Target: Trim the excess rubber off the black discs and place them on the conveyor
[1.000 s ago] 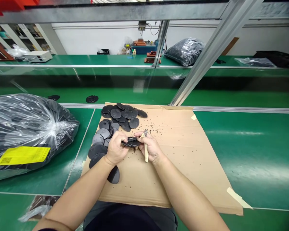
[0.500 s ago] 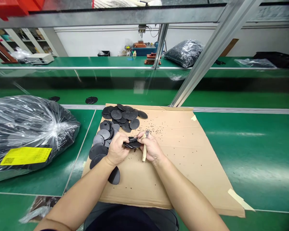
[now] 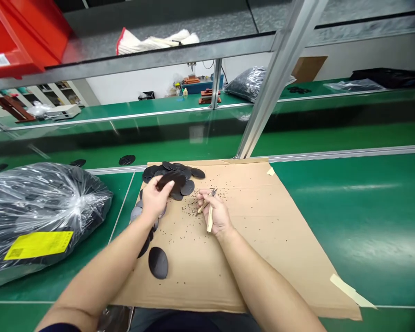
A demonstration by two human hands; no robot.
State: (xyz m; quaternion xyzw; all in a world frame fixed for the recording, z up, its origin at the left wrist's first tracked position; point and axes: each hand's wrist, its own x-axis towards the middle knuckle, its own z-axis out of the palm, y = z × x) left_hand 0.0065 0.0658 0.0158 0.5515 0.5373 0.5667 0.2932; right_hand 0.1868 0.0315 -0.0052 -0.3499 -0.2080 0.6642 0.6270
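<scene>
Between the fingers and thumb of my left hand [image 3: 154, 199] is a black oval disc [image 3: 172, 181], held just over a pile of similar black discs [image 3: 187, 187] at the back left of the cardboard. My right hand [image 3: 216, 213] grips small cutting pliers [image 3: 210, 218] with pale handles, their metal jaws pointing away from me. More discs [image 3: 136, 212] lie along the left edge, partly hidden by my left arm. One loose disc [image 3: 158, 263] rests apart near the front. Tiny black bits are scattered around the pliers.
The cardboard sheet [image 3: 263, 249] is taped to the green bench [image 3: 349, 207]. A large plastic bag [image 3: 48, 212] of black contents stands at left. A metal post [image 3: 263, 92] rises behind the cardboard. A red bin [image 3: 24, 37] and a white glove [image 3: 155, 42] sit on the shelf above.
My left hand has moved away from the pliers, up and left to the back pile, carrying a disc. My right hand stays near its place with the pliers. The camera view has shifted and tilted.
</scene>
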